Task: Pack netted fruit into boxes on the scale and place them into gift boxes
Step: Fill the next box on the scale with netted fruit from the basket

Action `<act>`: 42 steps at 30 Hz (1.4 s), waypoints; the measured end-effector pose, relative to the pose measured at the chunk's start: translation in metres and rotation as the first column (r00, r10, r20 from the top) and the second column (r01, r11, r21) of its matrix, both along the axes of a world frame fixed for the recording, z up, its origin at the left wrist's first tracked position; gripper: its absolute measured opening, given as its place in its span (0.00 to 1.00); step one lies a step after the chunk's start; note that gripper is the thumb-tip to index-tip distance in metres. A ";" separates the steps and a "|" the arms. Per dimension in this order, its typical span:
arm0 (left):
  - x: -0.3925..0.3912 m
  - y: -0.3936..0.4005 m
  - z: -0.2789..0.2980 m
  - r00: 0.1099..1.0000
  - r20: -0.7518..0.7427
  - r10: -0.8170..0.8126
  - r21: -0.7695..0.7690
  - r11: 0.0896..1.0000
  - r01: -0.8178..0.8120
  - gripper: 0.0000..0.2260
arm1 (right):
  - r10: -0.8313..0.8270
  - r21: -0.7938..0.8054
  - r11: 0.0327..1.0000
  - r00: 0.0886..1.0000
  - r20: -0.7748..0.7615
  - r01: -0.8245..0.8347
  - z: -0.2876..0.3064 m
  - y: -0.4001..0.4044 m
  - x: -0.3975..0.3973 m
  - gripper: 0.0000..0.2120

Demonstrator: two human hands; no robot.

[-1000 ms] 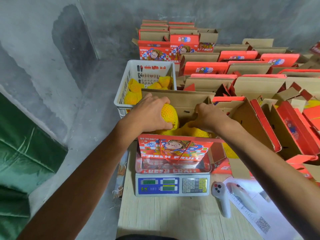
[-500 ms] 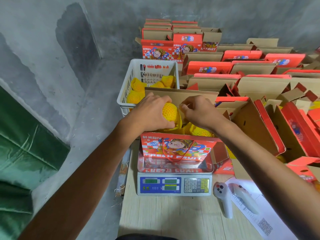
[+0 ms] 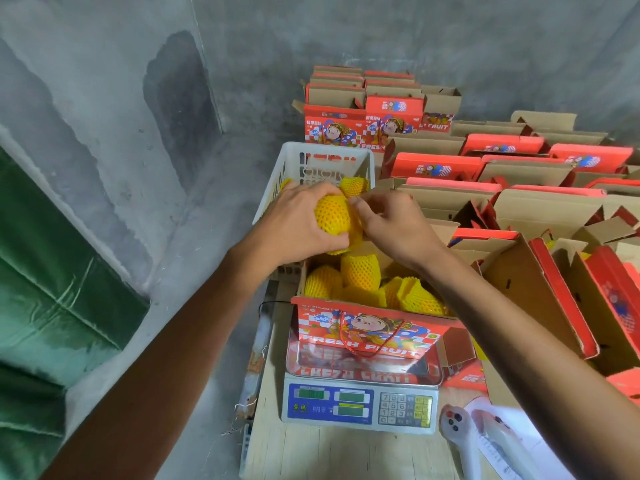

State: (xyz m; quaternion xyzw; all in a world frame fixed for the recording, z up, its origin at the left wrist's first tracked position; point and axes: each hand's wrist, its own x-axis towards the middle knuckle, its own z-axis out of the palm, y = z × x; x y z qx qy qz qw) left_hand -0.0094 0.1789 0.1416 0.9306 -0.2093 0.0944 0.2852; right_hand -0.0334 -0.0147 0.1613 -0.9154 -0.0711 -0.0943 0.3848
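My left hand (image 3: pixel 298 223) grips a fruit in yellow foam netting (image 3: pixel 332 214), held above the far end of the open red gift box (image 3: pixel 367 332). My right hand (image 3: pixel 391 225) pinches the netting at the fruit's right side. The red box stands on the electronic scale (image 3: pixel 360 401) and holds several netted fruits (image 3: pixel 360 271). Behind it a white plastic crate (image 3: pixel 304 161) holds more netted fruit (image 3: pixel 353 185), mostly hidden by my hands.
Many open red and brown gift boxes (image 3: pixel 519 202) fill the right side and the back. A white handheld controller (image 3: pixel 460 434) and papers (image 3: pixel 512 441) lie on the wooden table right of the scale. A concrete wall and green cloth (image 3: pixel 52 289) stand at left.
Both hands have lifted from inside the box toward the crate, the left carrying the netted fruit up. The right hand came over from the box's right part to the fruit's netting.
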 end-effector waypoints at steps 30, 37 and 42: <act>0.237 -0.001 -0.182 0.765 -0.430 0.480 0.354 0.869 -0.346 0.40 | 0.015 -0.355 0.934 0.994 -0.104 -0.051 -0.039 0.007 0.117 0.22; 0.211 0.001 -0.143 0.832 -0.364 0.418 0.300 0.899 -0.320 0.39 | 0.039 -0.291 0.953 0.987 -0.156 -0.083 -0.034 0.004 0.105 0.17; 0.153 0.003 -0.118 0.881 -0.407 0.241 -0.143 0.936 -0.322 0.17 | 0.055 -0.329 0.940 0.990 -0.128 -0.094 -0.028 -0.008 0.084 0.16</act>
